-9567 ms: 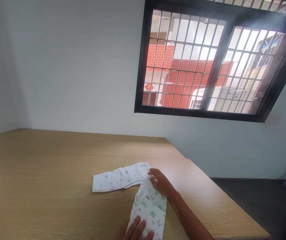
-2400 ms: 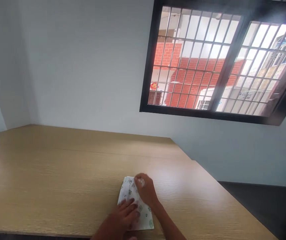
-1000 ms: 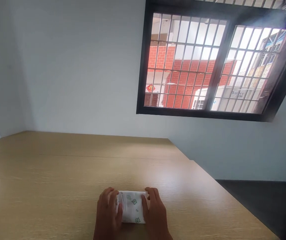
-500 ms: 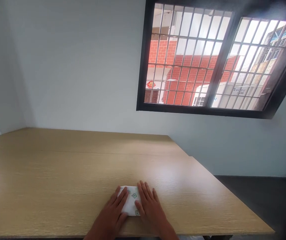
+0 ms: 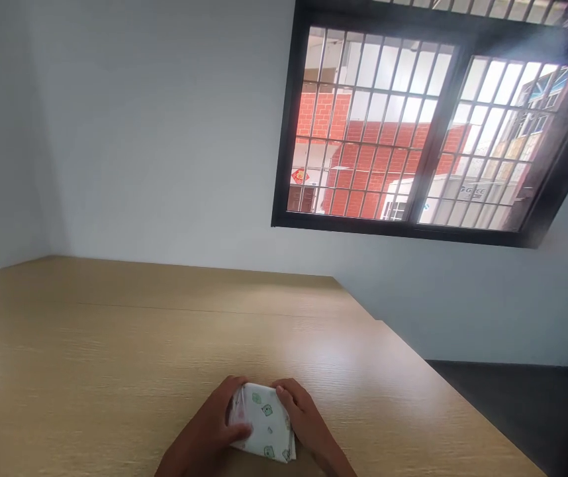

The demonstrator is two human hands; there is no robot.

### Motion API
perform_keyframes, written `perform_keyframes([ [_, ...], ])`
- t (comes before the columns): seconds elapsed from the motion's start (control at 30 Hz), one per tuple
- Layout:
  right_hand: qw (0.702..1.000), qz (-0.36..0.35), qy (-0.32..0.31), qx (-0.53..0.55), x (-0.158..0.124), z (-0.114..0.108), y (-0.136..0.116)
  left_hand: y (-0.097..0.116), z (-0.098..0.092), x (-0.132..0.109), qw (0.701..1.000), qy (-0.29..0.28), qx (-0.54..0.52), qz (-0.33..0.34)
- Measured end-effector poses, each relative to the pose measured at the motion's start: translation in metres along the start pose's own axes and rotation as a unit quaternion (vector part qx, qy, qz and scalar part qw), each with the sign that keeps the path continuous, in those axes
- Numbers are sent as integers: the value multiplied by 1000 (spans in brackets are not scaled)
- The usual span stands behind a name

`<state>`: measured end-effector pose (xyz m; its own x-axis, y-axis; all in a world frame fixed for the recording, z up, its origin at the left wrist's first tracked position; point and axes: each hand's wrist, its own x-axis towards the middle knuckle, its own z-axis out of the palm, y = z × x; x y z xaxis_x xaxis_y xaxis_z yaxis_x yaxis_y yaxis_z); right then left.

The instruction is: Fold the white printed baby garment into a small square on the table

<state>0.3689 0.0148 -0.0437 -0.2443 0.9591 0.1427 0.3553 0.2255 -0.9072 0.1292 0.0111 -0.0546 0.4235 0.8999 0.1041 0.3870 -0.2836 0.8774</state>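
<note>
A small white garment with green printed figures (image 5: 264,424) is folded into a compact bundle near the front of the wooden table (image 5: 115,358). My left hand (image 5: 209,430) grips its left side with fingers curled round the edge. My right hand (image 5: 304,421) holds the right side, fingers wrapped over the top corner. The bundle is tilted and seems raised slightly off the tabletop between both hands.
The table runs back to a pale wall and ends at a right edge (image 5: 413,361), beyond which lies dark floor (image 5: 527,411). A black-framed barred window (image 5: 423,132) is high on the wall at the right.
The garment went from spread with a sleeve out to a small folded bundle. Half a second ago both hands lay flat on it; now they grip its sides and tilt it up.
</note>
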Motion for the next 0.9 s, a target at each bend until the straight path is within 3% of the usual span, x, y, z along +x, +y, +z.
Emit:
perform_keyframes([
  [0.2, 997, 50, -54, -3, -6, -3, -10, 11, 3, -11, 998, -18, -10, -54],
  [0.37, 982, 122, -82, -116, -20, -5, -45, 28, 6, -18, 994, -7, 69, -87],
  [0.5, 976, 158, -62, -134, -36, -3, -73, 39, 11, -19, 991, 2, 111, -80],
  [0.67, 991, 80, -55, -89, -54, -16, -86, 48, 11, -17, 992, -82, 101, 0],
  [0.77, 991, 59, -56, -103, -60, -27, -86, 51, 9, -20, 990, -122, 72, 12],
  [0.9, 980, 18, -37, -193, -72, -11, -69, 56, 23, -36, 991, -100, 83, 15],
])
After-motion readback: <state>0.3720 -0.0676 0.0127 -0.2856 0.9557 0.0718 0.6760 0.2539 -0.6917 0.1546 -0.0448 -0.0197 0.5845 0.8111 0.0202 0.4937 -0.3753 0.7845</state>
